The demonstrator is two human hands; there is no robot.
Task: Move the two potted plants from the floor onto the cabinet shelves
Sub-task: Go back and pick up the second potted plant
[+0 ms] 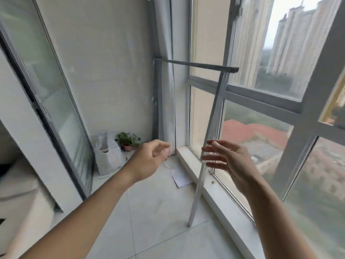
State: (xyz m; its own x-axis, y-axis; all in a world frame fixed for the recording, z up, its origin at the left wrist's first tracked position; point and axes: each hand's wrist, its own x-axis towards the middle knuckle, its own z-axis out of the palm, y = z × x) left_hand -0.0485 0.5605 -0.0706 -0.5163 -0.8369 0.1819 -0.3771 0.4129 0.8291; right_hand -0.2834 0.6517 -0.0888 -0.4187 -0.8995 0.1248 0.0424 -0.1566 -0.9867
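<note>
A small potted plant (128, 141) with green leaves in a pinkish pot stands on the tiled floor in the far corner, against the wall. Only this one plant shows; no cabinet is in view. My left hand (149, 158) reaches forward, fingers loosely curled and holding nothing, a short way to the right of the plant and nearer to me. My right hand (226, 161) is raised beside the window, fingers spread, with nothing in it.
A white perforated basket (109, 161) holding a clear bottle stands left of the plant. A grey metal rack frame (209, 128) leans by the window sill (214, 191). A white paper (180, 177) lies on the floor. A sliding glass door (56, 101) lines the left.
</note>
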